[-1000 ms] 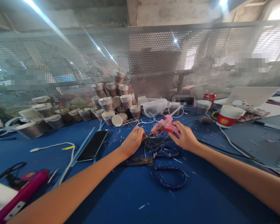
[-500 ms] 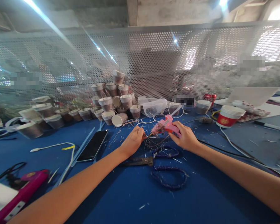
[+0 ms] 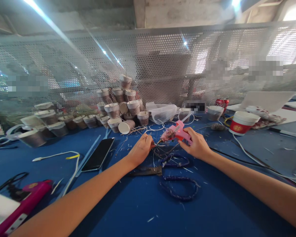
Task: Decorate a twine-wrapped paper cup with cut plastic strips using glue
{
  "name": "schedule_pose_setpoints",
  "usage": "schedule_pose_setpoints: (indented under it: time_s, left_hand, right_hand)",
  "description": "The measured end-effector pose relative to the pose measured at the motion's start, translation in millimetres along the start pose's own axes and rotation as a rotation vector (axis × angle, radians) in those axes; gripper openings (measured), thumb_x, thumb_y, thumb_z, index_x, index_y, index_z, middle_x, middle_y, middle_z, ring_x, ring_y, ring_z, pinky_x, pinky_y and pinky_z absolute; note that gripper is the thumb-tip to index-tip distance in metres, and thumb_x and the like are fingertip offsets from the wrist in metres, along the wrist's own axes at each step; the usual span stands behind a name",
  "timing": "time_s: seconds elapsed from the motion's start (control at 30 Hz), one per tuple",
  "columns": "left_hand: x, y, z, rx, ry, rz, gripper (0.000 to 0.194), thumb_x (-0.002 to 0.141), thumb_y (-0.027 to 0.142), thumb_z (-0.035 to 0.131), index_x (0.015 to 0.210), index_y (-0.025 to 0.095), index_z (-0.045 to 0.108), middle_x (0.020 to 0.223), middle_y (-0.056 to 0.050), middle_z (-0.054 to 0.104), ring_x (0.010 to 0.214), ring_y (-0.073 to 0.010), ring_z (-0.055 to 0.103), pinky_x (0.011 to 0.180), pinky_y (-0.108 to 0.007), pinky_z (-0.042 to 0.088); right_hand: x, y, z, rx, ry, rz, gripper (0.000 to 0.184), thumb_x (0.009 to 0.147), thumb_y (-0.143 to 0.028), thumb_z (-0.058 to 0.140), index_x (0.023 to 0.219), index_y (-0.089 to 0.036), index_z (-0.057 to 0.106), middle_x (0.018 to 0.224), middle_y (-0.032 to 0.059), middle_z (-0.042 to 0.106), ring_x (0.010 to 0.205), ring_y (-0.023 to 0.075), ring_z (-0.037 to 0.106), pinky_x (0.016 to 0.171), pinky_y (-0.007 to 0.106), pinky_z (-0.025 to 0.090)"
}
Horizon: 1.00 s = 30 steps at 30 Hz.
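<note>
My right hand (image 3: 196,145) grips a pink glue gun (image 3: 175,132) with its red light on, nozzle pointing left. My left hand (image 3: 141,149) is closed in a pinch just at the nozzle tip, holding something small and thin that I cannot make out. Both hands hover over a tangle of thin wires (image 3: 160,152) on the blue table (image 3: 148,204). Large scissors (image 3: 162,172) with purple-wrapped handles lie right below my hands.
A pile of small brown-and-white cups (image 3: 120,108) stands behind, with more cups (image 3: 46,121) at left. A black phone (image 3: 98,158) lies left of my arm. A red paper cup (image 3: 243,122), a clear plastic container (image 3: 164,113), cables and a magenta tool (image 3: 24,202) lie around. A perforated metal screen (image 3: 148,65) closes the back.
Hardly anything: the glue gun and my hands have shifted very slightly; the pinch at the nozzle holds.
</note>
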<state>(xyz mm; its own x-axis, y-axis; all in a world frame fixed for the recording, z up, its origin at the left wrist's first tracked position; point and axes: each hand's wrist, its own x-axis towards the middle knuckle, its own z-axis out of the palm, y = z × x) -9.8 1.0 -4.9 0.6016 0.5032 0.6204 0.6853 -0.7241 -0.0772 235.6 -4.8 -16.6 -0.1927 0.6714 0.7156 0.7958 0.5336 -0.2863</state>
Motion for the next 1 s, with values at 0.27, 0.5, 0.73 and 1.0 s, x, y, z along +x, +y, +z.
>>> schedule_pose_setpoints:
  time_s: [0.27, 0.5, 0.73, 1.0]
  left_hand:
    - [0.4, 0.7, -1.7, 0.007, -0.005, -0.005, 0.012, 0.083, 0.013, 0.044, 0.074, 0.018, 0.038, 0.071, -0.003, 0.05, 0.07, -0.017, 0.052, 0.061, -0.029, 0.047]
    - [0.4, 0.8, -0.5, 0.014, -0.014, -0.008, 0.013, 0.083, 0.015, 0.046, 0.073, 0.018, 0.037, 0.07, -0.002, 0.05, 0.07, -0.017, 0.05, 0.062, -0.029, 0.047]
    - [0.6, 0.1, -0.9, -0.009, -0.027, -0.02, 0.012, 0.084, 0.015, 0.041, 0.073, 0.018, 0.038, 0.07, -0.002, 0.05, 0.071, -0.0173, 0.051, 0.061, -0.03, 0.046]
    - [0.6, 1.3, -1.9, -0.008, -0.021, -0.018, 0.013, 0.082, 0.013, 0.045, 0.073, 0.018, 0.037, 0.071, -0.002, 0.05, 0.071, -0.0172, 0.051, 0.062, -0.03, 0.047]
  right_hand:
    - [-0.1, -1.6, 0.7, 0.019, 0.041, 0.019, 0.036, 0.068, -0.039, 0.057, 0.095, -0.017, 0.047, 0.077, 0.004, 0.06, 0.055, 0.013, 0.052, 0.052, 0.024, 0.04]
    - [1.4, -0.3, 3.6, -0.029, 0.086, 0.001, 0.037, 0.067, -0.04, 0.056, 0.095, -0.015, 0.052, 0.079, 0.0069, 0.062, 0.059, 0.0154, 0.055, 0.057, 0.027, 0.043]
    - [1.4, -1.7, 4.5, -0.053, 0.079, 0.025, 0.041, 0.068, -0.047, 0.056, 0.093, -0.014, 0.054, 0.081, 0.0095, 0.063, 0.066, 0.0194, 0.058, 0.061, 0.031, 0.044]
    - [1.0, -0.9, 4.2, -0.069, 0.045, 0.048, 0.043, 0.067, -0.052, 0.055, 0.09, -0.016, 0.054, 0.08, 0.0079, 0.062, 0.065, 0.0187, 0.057, 0.059, 0.029, 0.041]
